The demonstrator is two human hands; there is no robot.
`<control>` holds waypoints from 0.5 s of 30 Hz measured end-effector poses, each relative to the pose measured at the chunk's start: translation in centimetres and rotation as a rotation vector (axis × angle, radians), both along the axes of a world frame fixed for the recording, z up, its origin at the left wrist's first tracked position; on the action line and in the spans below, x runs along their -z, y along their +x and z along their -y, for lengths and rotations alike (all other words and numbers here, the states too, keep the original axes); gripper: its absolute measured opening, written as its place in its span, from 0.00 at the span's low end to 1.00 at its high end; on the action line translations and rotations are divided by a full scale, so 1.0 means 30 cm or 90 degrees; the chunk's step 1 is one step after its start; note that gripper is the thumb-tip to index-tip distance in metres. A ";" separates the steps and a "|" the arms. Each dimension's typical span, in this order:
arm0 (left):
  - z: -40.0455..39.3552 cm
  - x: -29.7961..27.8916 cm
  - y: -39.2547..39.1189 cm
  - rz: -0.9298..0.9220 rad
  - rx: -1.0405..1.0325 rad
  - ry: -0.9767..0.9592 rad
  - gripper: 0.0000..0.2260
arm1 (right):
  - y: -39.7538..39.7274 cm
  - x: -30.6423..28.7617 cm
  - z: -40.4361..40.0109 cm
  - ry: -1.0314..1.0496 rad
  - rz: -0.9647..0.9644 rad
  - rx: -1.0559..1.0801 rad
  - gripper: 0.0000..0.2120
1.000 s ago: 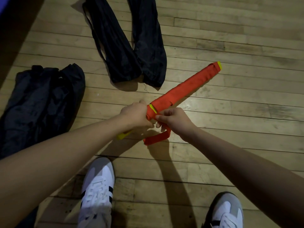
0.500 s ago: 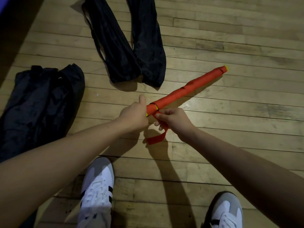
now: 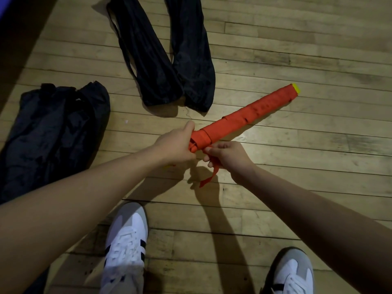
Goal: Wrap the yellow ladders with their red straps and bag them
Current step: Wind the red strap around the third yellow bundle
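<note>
A bundled yellow ladder (image 3: 250, 115), wound almost fully in red strap, points up and to the right above the wood floor; only its yellow tip shows at the far end. My left hand (image 3: 175, 144) grips the bundle's near end. My right hand (image 3: 226, 154) pinches the loose red strap tail (image 3: 209, 177), which hangs down below the fist. Two flat black bags (image 3: 169, 60) lie on the floor beyond the bundle.
A fuller black bag (image 3: 51, 128) lies at the left. My two white shoes (image 3: 125, 247) stand on the floorboards at the bottom. A dark edge runs along the far left.
The bundle has turned in my hands and the strap tail has grown shorter, with more red covering the near end. The yellow at the near end is no longer visible.
</note>
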State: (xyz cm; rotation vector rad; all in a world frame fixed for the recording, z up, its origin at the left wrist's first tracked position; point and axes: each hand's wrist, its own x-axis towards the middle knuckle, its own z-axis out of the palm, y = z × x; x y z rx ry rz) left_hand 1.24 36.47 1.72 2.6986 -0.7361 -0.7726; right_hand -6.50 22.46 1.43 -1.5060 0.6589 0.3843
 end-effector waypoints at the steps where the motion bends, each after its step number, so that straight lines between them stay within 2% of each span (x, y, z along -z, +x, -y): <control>1: 0.004 0.005 -0.002 0.008 -0.006 0.012 0.26 | 0.001 -0.002 -0.006 -0.008 0.003 -0.012 0.06; 9: 0.004 0.034 -0.001 -0.052 -0.127 -0.007 0.23 | 0.012 -0.022 -0.007 -0.033 0.017 -0.020 0.06; 12: 0.003 0.015 0.005 -0.049 -0.111 -0.009 0.25 | 0.027 -0.036 -0.024 -0.042 0.045 -0.041 0.07; 15: 0.003 0.001 0.000 -0.145 -0.055 -0.032 0.26 | 0.048 -0.046 -0.023 -0.064 0.059 -0.024 0.09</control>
